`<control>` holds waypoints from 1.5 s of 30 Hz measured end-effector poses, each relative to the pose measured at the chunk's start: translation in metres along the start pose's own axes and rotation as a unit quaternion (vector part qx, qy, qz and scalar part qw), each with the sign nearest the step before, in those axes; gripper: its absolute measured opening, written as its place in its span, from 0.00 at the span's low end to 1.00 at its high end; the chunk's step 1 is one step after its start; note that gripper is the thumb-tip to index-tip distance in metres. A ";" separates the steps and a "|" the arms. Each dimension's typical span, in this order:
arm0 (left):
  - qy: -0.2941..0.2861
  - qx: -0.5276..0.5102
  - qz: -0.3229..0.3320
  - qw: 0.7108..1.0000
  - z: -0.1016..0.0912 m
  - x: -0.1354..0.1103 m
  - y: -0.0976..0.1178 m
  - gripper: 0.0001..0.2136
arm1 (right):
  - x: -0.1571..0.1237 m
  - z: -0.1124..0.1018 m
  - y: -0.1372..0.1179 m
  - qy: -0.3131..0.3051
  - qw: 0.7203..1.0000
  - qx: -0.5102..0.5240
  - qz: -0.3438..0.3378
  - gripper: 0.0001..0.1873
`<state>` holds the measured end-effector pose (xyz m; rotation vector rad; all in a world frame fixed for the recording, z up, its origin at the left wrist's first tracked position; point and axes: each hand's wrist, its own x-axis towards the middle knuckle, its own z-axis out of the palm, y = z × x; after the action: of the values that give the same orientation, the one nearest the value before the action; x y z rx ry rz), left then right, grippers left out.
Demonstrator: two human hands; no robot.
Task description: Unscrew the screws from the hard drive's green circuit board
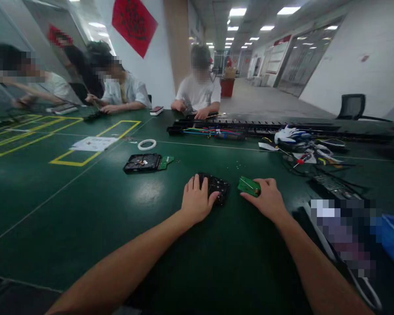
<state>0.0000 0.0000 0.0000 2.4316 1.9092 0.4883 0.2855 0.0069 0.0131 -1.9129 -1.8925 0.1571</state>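
- Green tabletop [101, 214]: spread beneath both hands and well past them on either side; thin pale lines are marked across it.
- Long black rails [265, 127]: laid crosswise beyond the hands, with coloured wires [203, 131] strung along their near side.
- Yellow outline [67, 163]: marked on the surface well to the left of the grip and farther out; it is partly covered by a white sheet [93, 143].
- White and blue bundle [290, 134]: heaped beyond the right hand and to its right, near a red-ended tool [300, 162].
- Left hand [198, 201]: placed palm down, fingers and thumb spread over a dark part; whether that part is squeezed cannot be told.
- Right hand [267, 197]: closed on a small board, which is pinched by one end between thumb and fingers.
- Black case [141, 162]: set down apart from the left hand, to its left and farther out; a green piece [166, 162] is seen at its right end.
- Black speckled part [222, 189]: kept under the left hand, partly hidden by it.
- Green board [248, 185]: held in the right hand's grip, just right of the speckled part and apart from it.
- White ring [146, 148]: laid beyond the black case.
- Tiny pale bits [238, 165]: scattered just beyond the green board.
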 end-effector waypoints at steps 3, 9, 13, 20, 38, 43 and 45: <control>-0.004 -0.001 0.009 1.000 0.002 0.002 -0.001 0.37 | 0.001 0.002 0.002 0.026 1.000 0.006 -0.003 0.37; -0.030 -0.041 0.110 0.993 -0.002 0.022 -0.024 0.34 | -0.001 0.000 0.001 0.002 0.999 0.054 0.008 0.32; -0.059 -0.060 0.193 0.978 -0.005 0.040 -0.035 0.32 | -0.003 -0.003 0.000 0.002 0.996 0.086 -0.003 0.33; 0.003 -0.061 0.076 0.995 0.003 0.022 -0.020 0.35 | -0.002 -0.001 0.003 0.043 0.981 0.177 0.064 0.39; -0.092 -0.097 0.235 0.963 -0.014 0.019 -0.027 0.49 | -0.002 0.004 -0.012 0.017 0.842 0.500 0.200 0.22; -0.062 -0.090 0.187 0.976 -0.012 0.012 -0.018 0.48 | -0.003 0.001 -0.013 0.000 0.829 0.523 0.199 0.30; -0.049 -0.090 0.151 0.983 -0.007 0.008 -0.012 0.48 | -0.003 0.001 -0.013 -0.001 0.824 0.533 0.193 0.31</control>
<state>-0.0115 0.0096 0.0067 2.5779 1.3984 0.5102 0.2736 0.0035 0.0168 -1.3895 -0.9531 1.0824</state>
